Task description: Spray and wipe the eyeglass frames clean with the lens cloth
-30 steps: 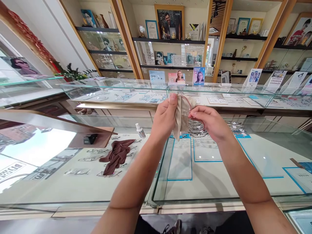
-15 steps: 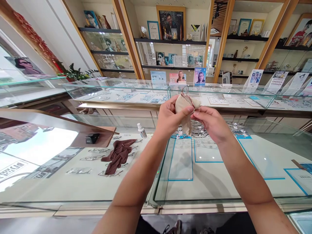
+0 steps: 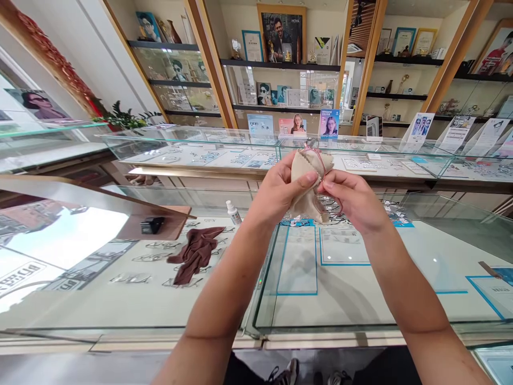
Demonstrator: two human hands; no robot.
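Above the glass counter, my left hand (image 3: 280, 187) is closed round a beige cleaning cloth (image 3: 306, 166), thumb pressed on its front. The cloth is folded about a pair of eyeglasses (image 3: 323, 161), of which a thin reddish rim shows at the top and right; the remainder is hidden. My right hand (image 3: 352, 195) pinches the eyeglasses at the cloth's right edge between thumb and fingers. One corner of the cloth hangs down between the hands.
A white spray bottle (image 3: 233, 213) and a crumpled brown cloth (image 3: 196, 254) are on the left glass counter (image 3: 148, 313). A wooden-edged mirror (image 3: 60, 235) stands at left. Blue-edged trays (image 3: 297, 294) and several eyeglasses lie in the right case. Another display case (image 3: 192, 172) runs behind.
The cloth has turned and spread a little in my hands, and more of the reddish rim shows. Both hands keep their grip and have hardly moved.
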